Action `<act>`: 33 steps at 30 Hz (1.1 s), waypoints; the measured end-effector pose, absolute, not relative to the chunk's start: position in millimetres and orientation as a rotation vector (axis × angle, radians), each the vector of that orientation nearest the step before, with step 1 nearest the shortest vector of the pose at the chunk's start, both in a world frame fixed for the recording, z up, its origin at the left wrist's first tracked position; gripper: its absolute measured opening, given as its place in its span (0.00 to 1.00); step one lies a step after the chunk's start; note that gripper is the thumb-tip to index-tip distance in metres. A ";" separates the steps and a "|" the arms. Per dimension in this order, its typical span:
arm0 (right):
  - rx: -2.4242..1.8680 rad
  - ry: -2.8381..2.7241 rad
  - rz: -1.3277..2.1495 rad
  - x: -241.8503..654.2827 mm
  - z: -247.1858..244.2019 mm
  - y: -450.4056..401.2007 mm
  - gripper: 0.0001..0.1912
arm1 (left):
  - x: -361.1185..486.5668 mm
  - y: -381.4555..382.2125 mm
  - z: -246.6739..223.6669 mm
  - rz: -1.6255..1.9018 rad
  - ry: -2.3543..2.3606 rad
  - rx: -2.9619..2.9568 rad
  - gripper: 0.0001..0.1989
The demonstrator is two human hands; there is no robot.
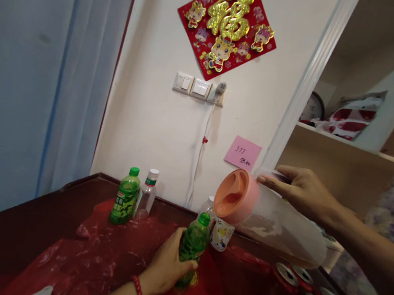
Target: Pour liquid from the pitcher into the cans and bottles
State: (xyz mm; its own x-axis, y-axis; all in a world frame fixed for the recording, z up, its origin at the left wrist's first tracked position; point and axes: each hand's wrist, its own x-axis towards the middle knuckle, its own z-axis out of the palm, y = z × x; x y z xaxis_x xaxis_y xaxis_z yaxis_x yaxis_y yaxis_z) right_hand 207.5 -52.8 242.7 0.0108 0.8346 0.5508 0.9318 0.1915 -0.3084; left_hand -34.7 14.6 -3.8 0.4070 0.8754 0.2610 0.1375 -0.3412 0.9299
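My left hand (169, 265), with a red bead bracelet at the wrist, is wrapped round a green plastic bottle (197, 237) whose mouth has no cap on it. The bottle stands nearly upright over a red mat (199, 293). My right hand (304, 188) grips the handle of a clear pitcher (281, 226) with an orange lid (235, 198). The pitcher is tipped almost on its side, its lid to the left, above and right of the bottle's mouth. Liquid shows along its lower side. No stream between lid and bottle can be made out.
A capped green bottle (125, 196) and a clear bottle with a white cap (147, 194) stand at the back left on red plastic sheeting (95, 255). Behind the held bottle is a patterned cup (221, 235). Several opened cans (287, 275) stand at the right. A white cord (198, 167) hangs down the wall.
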 end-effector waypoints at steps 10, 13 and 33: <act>-1.631 -1.829 -0.188 207.8 242.3 -52.8 0.37 | -35.1 15.0 -7.8 1.021 0.848 1.741 0.27; -1.637 -1.830 -0.192 207.2 242.8 -52.6 0.37 | -34.9 15.3 -7.5 1.015 0.858 1.740 0.27; -1.620 -1.842 -0.170 207.6 242.7 -52.7 0.36 | -35.6 13.8 -3.8 1.015 0.883 1.762 0.26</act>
State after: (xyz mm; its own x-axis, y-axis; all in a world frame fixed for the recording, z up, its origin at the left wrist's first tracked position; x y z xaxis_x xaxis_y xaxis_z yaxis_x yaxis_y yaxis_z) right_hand 207.6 -52.7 242.7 -0.0049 0.8331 0.5531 0.9200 0.2205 -0.3239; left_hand -35.6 13.8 -3.8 0.4101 0.8726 0.2654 0.1413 -0.3482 0.9267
